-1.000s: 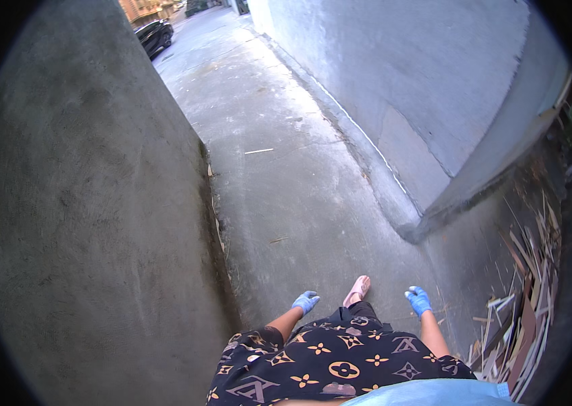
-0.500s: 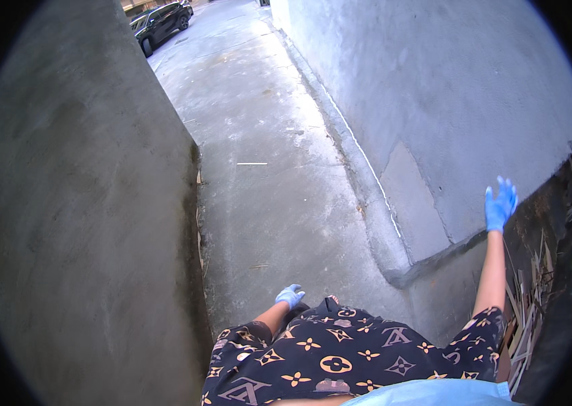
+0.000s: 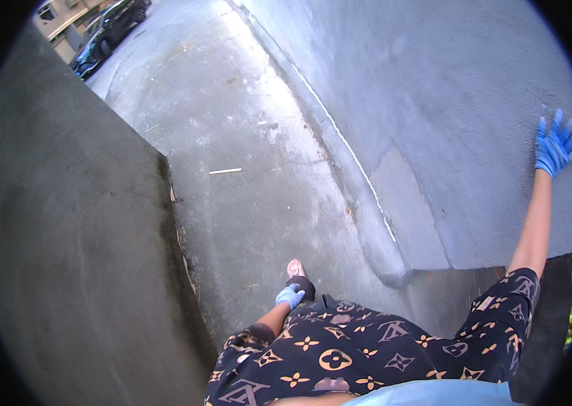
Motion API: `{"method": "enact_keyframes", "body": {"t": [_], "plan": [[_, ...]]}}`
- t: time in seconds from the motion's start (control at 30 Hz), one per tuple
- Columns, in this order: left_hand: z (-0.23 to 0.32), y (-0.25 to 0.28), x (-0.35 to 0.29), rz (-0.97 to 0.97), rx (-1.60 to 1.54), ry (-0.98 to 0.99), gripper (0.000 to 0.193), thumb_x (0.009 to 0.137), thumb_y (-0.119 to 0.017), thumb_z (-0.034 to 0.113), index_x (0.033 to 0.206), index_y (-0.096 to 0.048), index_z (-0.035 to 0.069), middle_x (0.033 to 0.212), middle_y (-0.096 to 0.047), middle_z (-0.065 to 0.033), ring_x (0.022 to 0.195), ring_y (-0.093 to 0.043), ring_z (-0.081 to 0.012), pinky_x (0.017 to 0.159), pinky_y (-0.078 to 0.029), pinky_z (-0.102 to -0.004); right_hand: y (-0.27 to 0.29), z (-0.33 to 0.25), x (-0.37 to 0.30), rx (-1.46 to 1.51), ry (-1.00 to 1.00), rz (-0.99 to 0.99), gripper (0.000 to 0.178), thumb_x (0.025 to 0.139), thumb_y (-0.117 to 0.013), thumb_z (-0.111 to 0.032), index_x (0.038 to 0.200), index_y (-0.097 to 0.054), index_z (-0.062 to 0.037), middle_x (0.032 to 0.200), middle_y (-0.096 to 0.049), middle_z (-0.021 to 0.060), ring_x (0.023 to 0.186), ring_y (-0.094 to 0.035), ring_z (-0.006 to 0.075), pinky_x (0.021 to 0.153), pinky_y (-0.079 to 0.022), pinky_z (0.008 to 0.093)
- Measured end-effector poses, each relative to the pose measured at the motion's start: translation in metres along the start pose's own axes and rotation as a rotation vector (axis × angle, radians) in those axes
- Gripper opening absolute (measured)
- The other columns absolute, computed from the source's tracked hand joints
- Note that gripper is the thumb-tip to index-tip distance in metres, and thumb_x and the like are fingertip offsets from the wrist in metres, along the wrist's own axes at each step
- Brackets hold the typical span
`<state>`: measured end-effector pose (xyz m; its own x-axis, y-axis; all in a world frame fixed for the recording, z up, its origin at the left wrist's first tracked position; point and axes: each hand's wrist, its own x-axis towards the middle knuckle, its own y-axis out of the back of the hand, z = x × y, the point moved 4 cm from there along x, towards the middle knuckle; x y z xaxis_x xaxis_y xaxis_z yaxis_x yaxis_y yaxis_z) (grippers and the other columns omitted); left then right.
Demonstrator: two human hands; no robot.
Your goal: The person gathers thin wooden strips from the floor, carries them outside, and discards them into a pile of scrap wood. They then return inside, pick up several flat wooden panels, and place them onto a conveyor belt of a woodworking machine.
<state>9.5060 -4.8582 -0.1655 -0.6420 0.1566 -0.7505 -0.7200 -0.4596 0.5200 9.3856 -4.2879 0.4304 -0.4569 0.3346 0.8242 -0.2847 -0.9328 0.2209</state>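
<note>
My right hand (image 3: 556, 145), in a blue glove, is open with its fingers spread against the grey plastered wall (image 3: 462, 108) on the right, and that arm is stretched out. Low in the middle, my left hand (image 3: 290, 296), in a light blue glove, is by my dark trouser leg with its fingers loosely extended. I see nothing held in either hand. My foot (image 3: 295, 268) in a light shoe or sandal shows just ahead of the left hand.
A second grey wall (image 3: 76, 203) borders the concrete passage (image 3: 232, 223) on the left. A low ledge (image 3: 340, 169) runs along the right wall's base. A thin white strip (image 3: 225, 171) lies on the ground. A dark car (image 3: 107, 34) is parked at the far left.
My right hand has gone up and to the right, its fingers now spread on the wall. My foot has come into fuller view, and the passage has tilted as I moved.
</note>
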Motion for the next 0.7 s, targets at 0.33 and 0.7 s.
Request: {"method": "enact_keyframes", "body": {"t": [0.33,0.7], "plan": [[0.019,0.077,0.088,-0.127,0.073,0.173,0.074,0.076,-0.058,0.051,0.135,-0.037,0.011,0.128,-0.049,-0.0188,0.117,-0.048,-0.0327,0.098,-0.038,-0.0372,-0.068,-0.024,0.02,0.215,0.01,0.437,0.058,0.081,-0.043,-0.065,0.129,-0.044,-0.0328,0.127,-0.046,0.0094,0.11,-0.045,0.0334,0.088,-0.033,0.0568],[0.013,0.041,0.141,-0.27,0.087,0.035,0.085,0.052,-0.076,0.051,0.121,-0.052,0.009,0.115,-0.06,-0.0143,0.107,-0.058,-0.0246,0.089,-0.048,-0.036,-0.057,-0.013,0.019,-0.036,0.04,0.462,0.059,0.085,-0.044,-0.057,0.125,-0.048,-0.0134,0.124,-0.05,0.0089,0.11,-0.049,0.0276,0.09,-0.038,0.0424]]}}
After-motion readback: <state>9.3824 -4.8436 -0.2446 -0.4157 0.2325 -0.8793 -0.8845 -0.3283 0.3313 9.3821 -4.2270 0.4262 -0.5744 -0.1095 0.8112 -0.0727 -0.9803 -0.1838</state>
